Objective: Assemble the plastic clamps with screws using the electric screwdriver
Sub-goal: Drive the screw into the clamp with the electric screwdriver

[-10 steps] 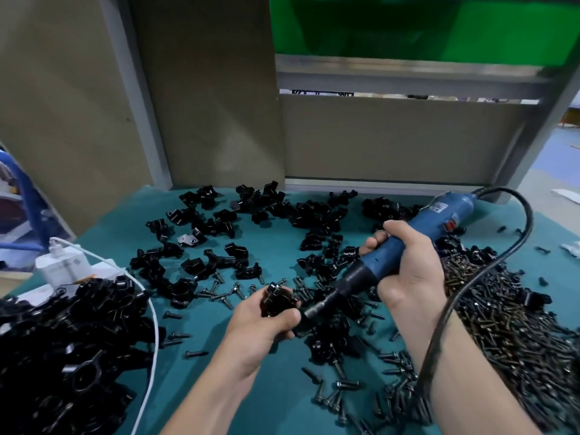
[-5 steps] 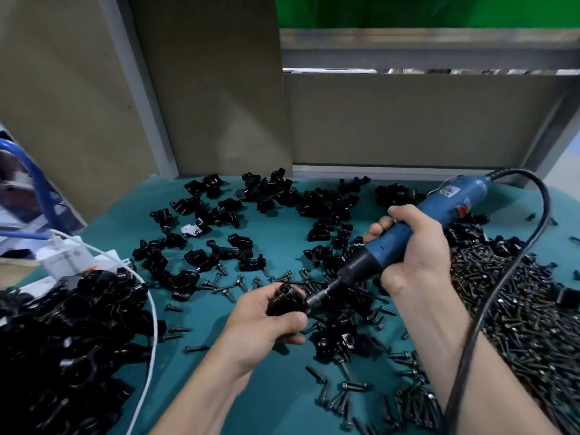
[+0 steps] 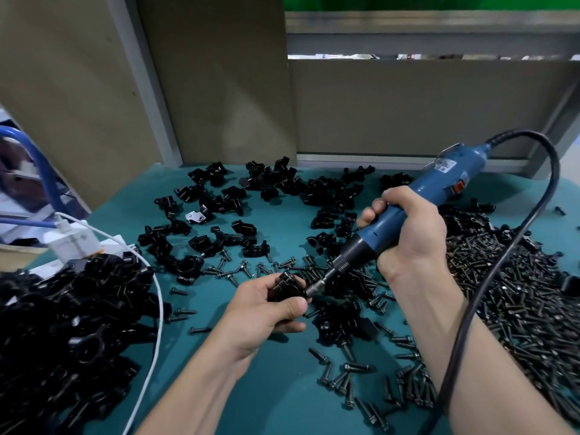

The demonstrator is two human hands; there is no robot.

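**Left hand** (image 3: 266, 312): the fingers and thumb are curled round a black plastic clamp (image 3: 287, 288), and the thumb lies across its near side. The clamp is held just above the teal mat (image 3: 266, 397). It is small and glossy, and the fingers cover most of it.

**Right hand** (image 3: 408, 237): this hand is closed in a full fist round the barrel of the blue electric screwdriver (image 3: 417, 199). The tool slants down and toward the left hand. Its black nose narrows to a metal bit (image 3: 315, 287), whose tip meets the clamp's right edge, right beside the left thumb (the screw under the bit cannot be made out). A black cord (image 3: 508, 255) leaves the tool's rear end, arches over and drops along the outer side of the right forearm.

**Surroundings**
- Beyond both hands, loose black clamp halves (image 3: 226, 240) lie scattered on the mat.
- Stray screws (image 3: 244, 268) are strewn between those halves and the left hand.
- Outward of the right hand spreads a deep heap of dark screws (image 3: 518, 309).
- Outward of the left hand lies a pile of black clamps (image 3: 62, 334).
- A white cable (image 3: 158, 309) runs along the pile's near edge from a white plug (image 3: 72, 243) beyond it.
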